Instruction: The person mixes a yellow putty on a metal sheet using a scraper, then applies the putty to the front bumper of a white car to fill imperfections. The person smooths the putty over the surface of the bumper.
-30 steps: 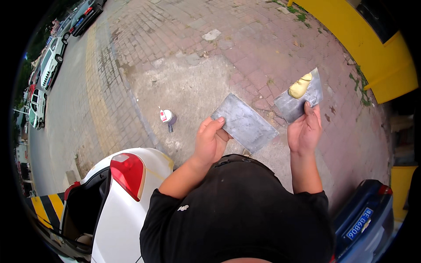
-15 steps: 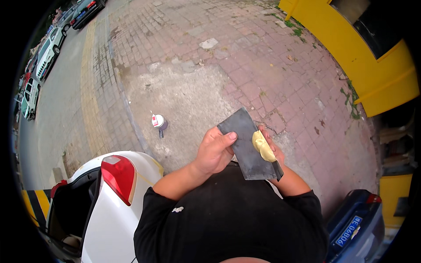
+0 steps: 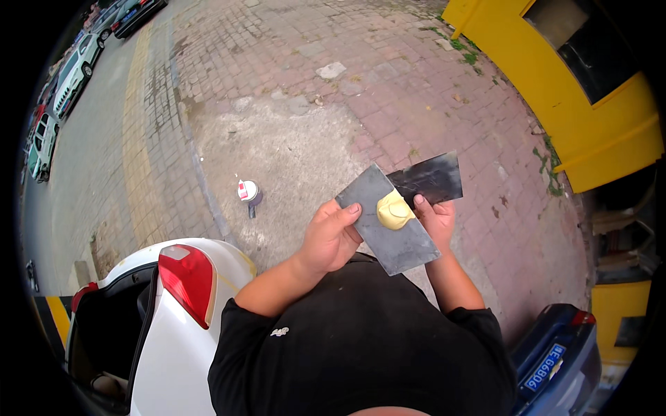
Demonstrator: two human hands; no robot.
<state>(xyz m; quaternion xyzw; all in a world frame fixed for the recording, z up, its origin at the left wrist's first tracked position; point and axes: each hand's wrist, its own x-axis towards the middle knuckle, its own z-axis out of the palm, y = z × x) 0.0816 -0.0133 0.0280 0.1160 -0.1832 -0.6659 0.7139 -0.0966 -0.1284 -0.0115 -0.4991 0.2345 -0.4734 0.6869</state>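
Note:
My left hand [image 3: 331, 234] is closed on a grey rectangular metal plate [image 3: 385, 249], its thumb on the left edge. A lump of pale yellow paste [image 3: 395, 211] sits on that plate's right edge. My right hand [image 3: 436, 220] grips a second, darker metal plate [image 3: 433, 173], which lies partly behind the first one, up and to the right, with its thumb on the lower edge. The two plates overlap in front of my black shirt. Some of the right hand's fingers are hidden behind its plate.
A small can with a white lid [image 3: 248, 191] stands on the pavement [image 3: 270, 139]. A white car [image 3: 173, 360] with a red tail light is close at my left, a dark blue car [image 3: 548, 340] at lower right, a yellow structure [image 3: 555, 90] at upper right, and parked cars along the road.
The plates have come from apart to overlapping. The yellow paste, earlier on the right hand's plate, now sits on the left hand's plate. The right hand has moved inward and down.

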